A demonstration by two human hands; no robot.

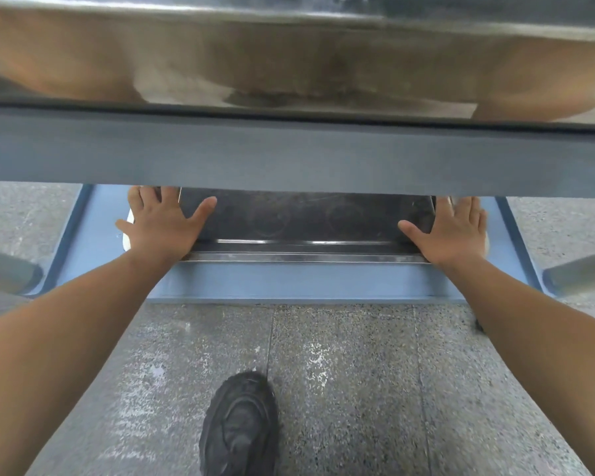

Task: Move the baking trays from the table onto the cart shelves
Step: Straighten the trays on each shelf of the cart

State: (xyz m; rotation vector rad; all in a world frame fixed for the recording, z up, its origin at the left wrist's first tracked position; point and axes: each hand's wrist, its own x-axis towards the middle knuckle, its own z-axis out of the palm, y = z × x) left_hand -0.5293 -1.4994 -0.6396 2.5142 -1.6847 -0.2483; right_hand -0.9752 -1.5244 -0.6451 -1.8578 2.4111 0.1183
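Note:
A dark metal baking tray (306,218) lies flat on the blue lower cart shelf (289,280), its far part hidden under the shelf above. My left hand (162,225) lies over the tray's left rim with the thumb pointing into the tray and the fingers spread. My right hand (450,231) mirrors it on the right rim. Both hands hold the tray by its ends. A shiny metal tray (289,63) sits on the upper shelf and reflects my arms.
The blue front edge of the upper shelf (289,152) crosses the whole view just above my hands. Grey cart tubes stick out at the left (7,269) and right (581,273). My black shoe (241,427) stands on the speckled floor (358,372).

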